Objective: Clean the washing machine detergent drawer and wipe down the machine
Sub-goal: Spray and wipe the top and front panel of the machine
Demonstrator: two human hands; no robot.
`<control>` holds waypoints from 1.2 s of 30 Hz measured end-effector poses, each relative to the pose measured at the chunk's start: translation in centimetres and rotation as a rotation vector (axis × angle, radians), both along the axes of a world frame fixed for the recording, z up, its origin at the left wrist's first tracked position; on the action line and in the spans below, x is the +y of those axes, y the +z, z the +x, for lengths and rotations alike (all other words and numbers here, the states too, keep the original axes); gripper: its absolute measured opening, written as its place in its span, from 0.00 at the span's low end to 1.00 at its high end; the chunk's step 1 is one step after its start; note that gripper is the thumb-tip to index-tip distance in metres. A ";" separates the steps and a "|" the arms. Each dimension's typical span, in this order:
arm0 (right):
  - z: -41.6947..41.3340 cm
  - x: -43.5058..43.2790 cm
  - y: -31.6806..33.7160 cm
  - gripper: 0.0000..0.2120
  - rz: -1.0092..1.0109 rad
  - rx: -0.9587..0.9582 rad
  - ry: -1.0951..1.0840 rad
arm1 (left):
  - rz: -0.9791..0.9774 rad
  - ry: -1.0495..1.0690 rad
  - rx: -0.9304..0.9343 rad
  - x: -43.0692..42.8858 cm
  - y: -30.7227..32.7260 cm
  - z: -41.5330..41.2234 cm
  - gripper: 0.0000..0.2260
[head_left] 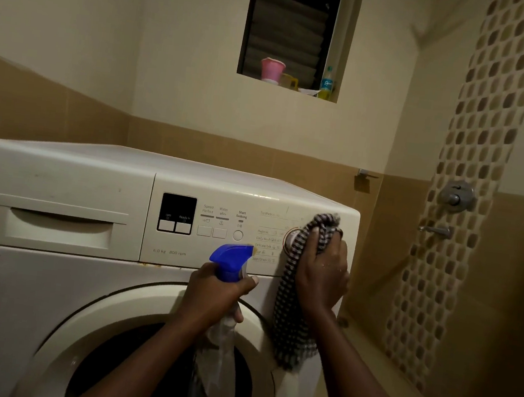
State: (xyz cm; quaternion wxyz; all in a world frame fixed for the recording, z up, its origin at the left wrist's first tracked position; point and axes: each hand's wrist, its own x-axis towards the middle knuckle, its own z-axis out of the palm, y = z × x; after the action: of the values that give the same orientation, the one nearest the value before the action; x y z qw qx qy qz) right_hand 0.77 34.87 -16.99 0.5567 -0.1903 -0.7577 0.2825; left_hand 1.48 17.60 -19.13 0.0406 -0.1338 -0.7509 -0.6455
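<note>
The washing machine stands against the far tiled wall, its detergent drawer closed at the left. The right hand presses a checked cloth on the dial; the left hand grips a spray bottle.

Woven checked cloth, glossy machine

window ledge | pink cup, yellow item, bottle

White washing machine, black display. Blue trigger head on clear spray bottle. Dark-and-white checked cloth. Pink cup up on window ledge. Tan-and-cream tiled wall, brown mosaic strip.
</note>
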 end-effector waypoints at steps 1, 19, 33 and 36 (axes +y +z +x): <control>0.1 -0.1 -0.9 0.21 -0.046 0.004 -0.008 | 0.001 0.004 0.000 0.0 0.0 0.0 0.15; -1.1 -1.1 -0.9 0.33 0.084 -0.010 -0.029 | 0.003 -0.034 0.019 -0.2 0.2 0.0 0.15; -0.5 -3.0 -1.6 0.34 -0.108 0.020 -0.033 | 0.020 -0.040 -0.005 -0.6 0.1 0.4 0.13; -0.8 -2.2 -1.0 0.34 0.048 -0.015 -0.051 | 0.014 -0.041 0.005 -0.6 0.0 0.4 0.12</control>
State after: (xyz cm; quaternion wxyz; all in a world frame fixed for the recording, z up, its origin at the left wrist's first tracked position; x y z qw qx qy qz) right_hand 0.00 32.69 -17.96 0.5626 -0.1983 -0.7631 0.2484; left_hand 1.91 16.96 -19.09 0.0299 -0.1504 -0.7432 -0.6512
